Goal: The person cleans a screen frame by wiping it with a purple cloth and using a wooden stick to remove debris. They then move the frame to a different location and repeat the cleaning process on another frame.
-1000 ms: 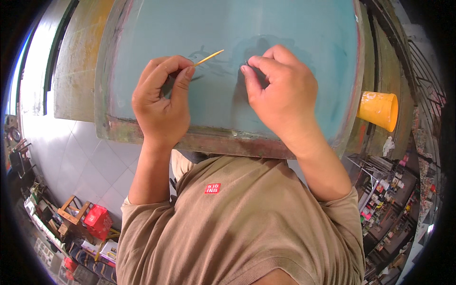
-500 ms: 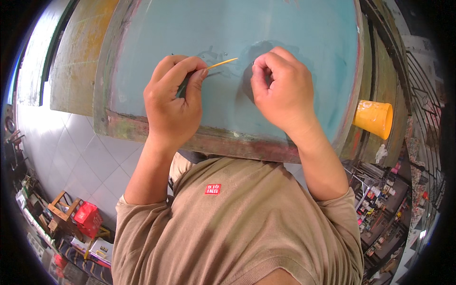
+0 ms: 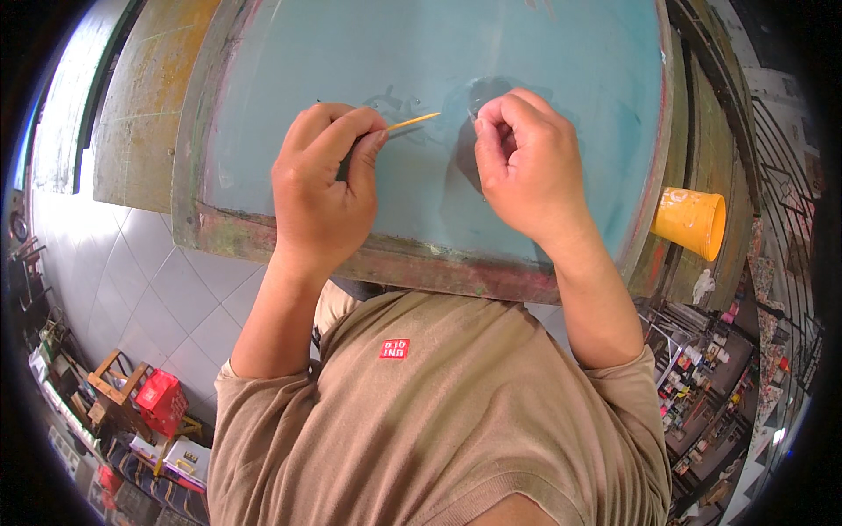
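A pale tiled wall and a cluttered workshop floor ran behind and below the work, and against them leaned a large screen frame (image 3: 263,237), its wooden border worn and stained with green and reddish paint. Stretched inside it was a smooth blue-green mesh (image 3: 544,79), matte and flat, filling most of the view above both hands.

The left hand (image 3: 320,193) was closed in a pen-like pinch around a thin brush (image 3: 412,122), whose slender yellow handle stuck out to the right of the fingers; its working end was hidden behind the hand, so I could not tell whether it touched the mesh. The right hand (image 3: 526,171) was curled loosely, thumb and forefinger pinched together just beside the brush handle, knuckles near or against the mesh; whether anything lay between those fingertips was too small to make out.

Between and just above the hands, faint outlined shapes (image 3: 395,98) showed on the mesh, and a darker, damp-looking patch (image 3: 482,88) sat directly above the right hand. Judging from that, the touch-up seemed to be somewhere in the middle: a small area looked treated, while the wide mesh beyond the hands appeared plain and even.

To the right of the right hand, past the frame's edge, a yellow plastic cup (image 3: 688,221) with paint-smeared sides lay tipped sideways.
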